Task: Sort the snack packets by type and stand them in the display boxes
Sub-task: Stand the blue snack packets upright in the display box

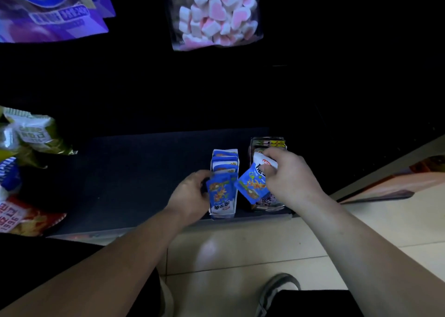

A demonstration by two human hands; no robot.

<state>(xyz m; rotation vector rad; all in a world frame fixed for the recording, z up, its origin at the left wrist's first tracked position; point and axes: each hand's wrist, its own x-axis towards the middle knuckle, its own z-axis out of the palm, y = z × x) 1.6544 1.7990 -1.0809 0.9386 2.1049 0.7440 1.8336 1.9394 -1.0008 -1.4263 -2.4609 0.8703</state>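
A narrow white display box (213, 214) stands on the dark bottom shelf (134, 172) with several blue snack packets (225, 163) upright in it. My left hand (190, 193) grips the front blue packet (219, 195) at the box's left side. Just to the right, my right hand (286, 177) pinches another blue and white packet (252, 184), tilted, above a second display box (267, 142) that holds darker packets (268, 202). That box is largely hidden by my hand.
Crisp bags (29, 136) lie at the shelf's left end, a red one (26, 216) lowest. A bag of pink and white marshmallows (216, 13) and purple bags (48, 8) hang above. Beige floor tiles (240, 251) and my shoe (277, 290) are below.
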